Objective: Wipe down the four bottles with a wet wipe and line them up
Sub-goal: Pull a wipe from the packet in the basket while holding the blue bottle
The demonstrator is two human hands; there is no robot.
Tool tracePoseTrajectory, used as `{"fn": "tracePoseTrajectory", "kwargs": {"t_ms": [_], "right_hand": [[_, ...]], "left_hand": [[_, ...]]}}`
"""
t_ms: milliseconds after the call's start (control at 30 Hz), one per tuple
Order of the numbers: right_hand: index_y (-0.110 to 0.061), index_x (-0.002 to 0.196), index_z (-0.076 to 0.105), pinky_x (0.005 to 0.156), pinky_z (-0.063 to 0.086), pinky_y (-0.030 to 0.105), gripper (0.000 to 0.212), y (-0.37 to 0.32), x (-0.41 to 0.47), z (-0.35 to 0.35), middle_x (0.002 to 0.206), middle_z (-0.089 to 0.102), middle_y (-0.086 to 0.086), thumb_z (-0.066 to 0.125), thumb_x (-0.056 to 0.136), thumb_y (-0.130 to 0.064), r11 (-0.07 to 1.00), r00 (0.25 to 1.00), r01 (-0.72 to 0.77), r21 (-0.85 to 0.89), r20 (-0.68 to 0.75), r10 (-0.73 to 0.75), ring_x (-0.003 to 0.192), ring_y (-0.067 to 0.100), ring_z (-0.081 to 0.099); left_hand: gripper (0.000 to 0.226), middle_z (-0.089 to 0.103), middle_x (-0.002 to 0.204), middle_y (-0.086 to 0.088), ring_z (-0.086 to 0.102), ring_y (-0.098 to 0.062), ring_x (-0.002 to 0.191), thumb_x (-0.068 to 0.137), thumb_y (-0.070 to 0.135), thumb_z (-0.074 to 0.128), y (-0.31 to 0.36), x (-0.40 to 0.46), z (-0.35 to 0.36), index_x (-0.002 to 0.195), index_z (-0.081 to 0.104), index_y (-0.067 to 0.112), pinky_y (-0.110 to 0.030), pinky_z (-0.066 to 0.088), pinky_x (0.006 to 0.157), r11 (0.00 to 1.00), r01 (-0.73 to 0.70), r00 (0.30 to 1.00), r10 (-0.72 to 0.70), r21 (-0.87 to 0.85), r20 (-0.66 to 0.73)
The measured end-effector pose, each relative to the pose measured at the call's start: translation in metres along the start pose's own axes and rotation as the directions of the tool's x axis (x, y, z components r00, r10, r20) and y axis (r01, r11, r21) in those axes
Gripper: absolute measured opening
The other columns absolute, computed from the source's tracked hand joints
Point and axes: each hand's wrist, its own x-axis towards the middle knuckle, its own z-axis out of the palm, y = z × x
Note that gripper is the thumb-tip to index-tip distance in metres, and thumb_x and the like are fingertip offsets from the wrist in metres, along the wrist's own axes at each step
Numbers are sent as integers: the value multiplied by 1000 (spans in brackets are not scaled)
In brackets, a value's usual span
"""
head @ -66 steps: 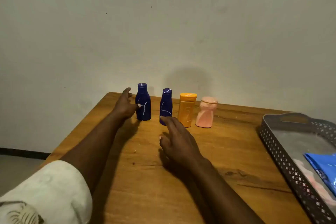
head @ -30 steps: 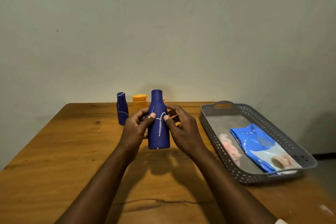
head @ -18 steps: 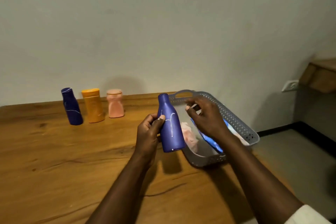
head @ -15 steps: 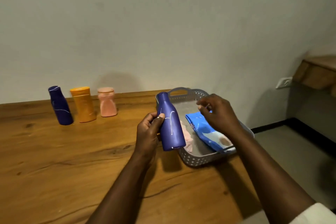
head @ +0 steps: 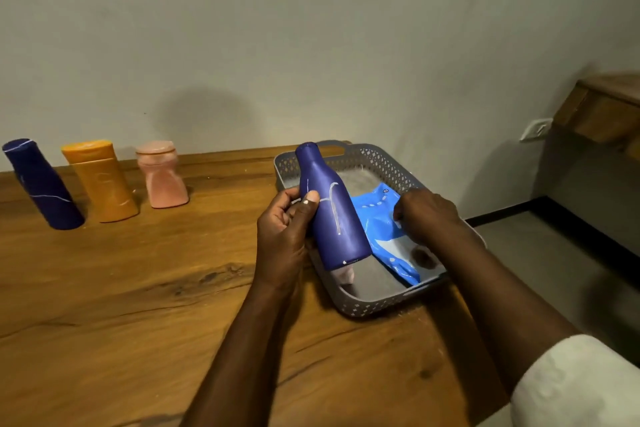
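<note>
Your left hand (head: pixel 282 236) grips a matte dark blue bottle (head: pixel 330 206), fingers curled behind it and thumb pressed on its front; the bottle has a narrow neck, smooth rounded shoulders and thin white streaks, and is held tilted above the near-left part of a grey perforated plastic basket (head: pixel 363 303). Your right hand (head: pixel 427 217) reaches into the basket, fingers bent down onto a glossy, crinkled blue wipes pack (head: pixel 379 218); whether it pinches the pack cannot be told. On the grained wooden table (head: pixel 121 288), well apart to the left, stand a second dark blue bottle (head: pixel 41 185), a squarish orange bottle (head: pixel 102 180) and a waisted pink bottle (head: pixel 162 175), side by side near the wall.
</note>
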Motion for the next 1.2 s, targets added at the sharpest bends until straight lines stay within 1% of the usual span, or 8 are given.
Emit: {"fn": "tracePoseTrajectory", "kwargs": {"t_ms": [233,400,533,700,900,1033,1133,1200], "right_hand": [[-16,116,62,79,45,31,29,-6,13,5,118,61,7,55,88,-12,960,991,127,-252,61,-115,110,29,60],[-22,109,68,75,42,29,28,1,16,9,115,62,6,61,82,-17,973,986,158,-171,83,-145,106,29,60],[-27,89,70,65,36,26,19,9,18,16,99,66,-1,76,71,-31,984,984,168,-59,73,-164,99,23,61],[-24,61,46,62,36,28,25,20,22,26,80,60,-2,66,75,-30,985,983,151,87,93,-159,80,24,57],[-17,72,68,60,40,26,5,20,17,22,80,61,7,64,74,-16,987,995,99,130,-20,-98,78,29,58],[-24,57,49,59,30,25,25,16,21,24,84,57,11,64,75,-15,989,988,147,22,38,-148,82,33,57],[-29,65,54,51,27,22,18,17,24,25,83,55,1,65,73,-17,992,990,129,9,46,-130,88,28,61],[-29,66,55,56,34,23,15,15,26,27,82,57,-1,65,71,-19,991,989,136,15,54,-137,87,26,61]], "left_hand": [[8,68,66,9,57,-1,58,93,10,54,-13,5,-1,96,60,13,-21,47,56,998,56,998,-56,21,-16],[7,65,62,9,51,-3,53,93,12,55,-19,5,1,94,61,15,-27,39,56,996,86,996,-86,29,-20],[7,66,65,9,53,-7,59,93,14,54,-18,4,2,94,61,17,-30,39,61,995,94,995,-94,17,-23],[7,66,67,9,57,-6,61,93,14,55,-19,4,3,96,61,17,-27,45,58,993,116,993,-116,-7,-34],[9,66,72,4,58,-9,64,93,14,55,-20,5,3,99,62,16,-25,48,54,993,117,993,-117,-22,-29],[9,67,70,6,58,-10,63,92,15,56,-21,5,2,99,61,16,-25,47,54,993,118,993,-119,-22,-23],[10,68,71,6,58,-9,63,92,16,56,-21,5,2,99,61,17,-25,46,53,993,114,993,-115,-19,-17],[10,69,71,7,60,-8,65,92,16,55,-21,5,2,100,61,16,-25,49,54,993,113,993,-113,-20,-12]]}}
